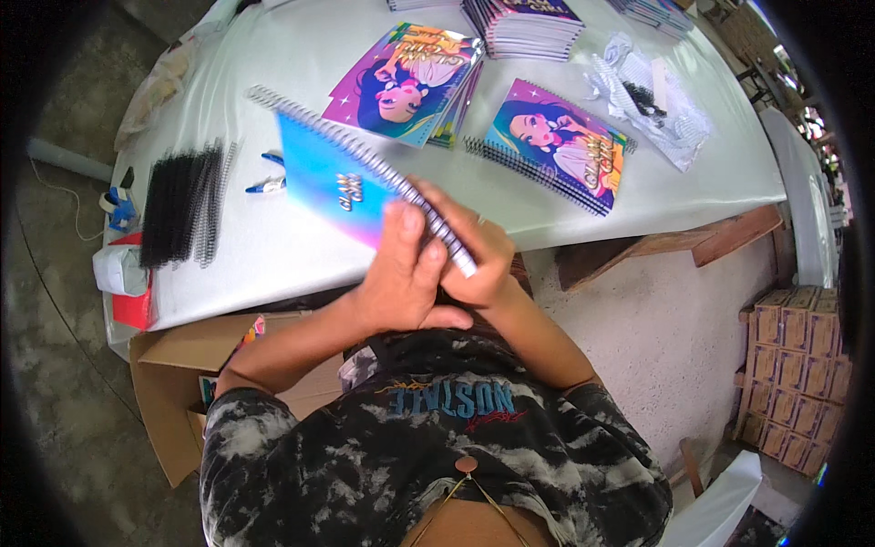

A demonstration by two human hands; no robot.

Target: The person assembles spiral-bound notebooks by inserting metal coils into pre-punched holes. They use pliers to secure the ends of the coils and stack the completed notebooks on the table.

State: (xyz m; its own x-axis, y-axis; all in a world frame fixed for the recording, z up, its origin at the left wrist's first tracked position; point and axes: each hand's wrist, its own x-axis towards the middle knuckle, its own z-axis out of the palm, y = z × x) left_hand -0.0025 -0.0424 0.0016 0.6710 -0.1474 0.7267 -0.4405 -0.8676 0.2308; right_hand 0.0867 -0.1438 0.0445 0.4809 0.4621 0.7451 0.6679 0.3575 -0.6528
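Note:
A spiral notebook with a blue-to-pink cover hangs tilted over the table's near edge, its coil running from upper left to lower right. My left hand grips its near end, fingers lying over the cover beside the coil. Around the lower end of the coil, my right hand is closed, with part of the fingers hidden behind the notebook. Past the notebook's far side lies a small pile of loose illustrated covers and pages. To the right rests a short stack of coil-bound notebooks.
Black binding coils lie in a bundle at the left, near blue-handled pliers. A taller notebook stack stands at the back. Crumpled plastic wrap holds more coils. Below the table are an open cardboard box and stacked cartons.

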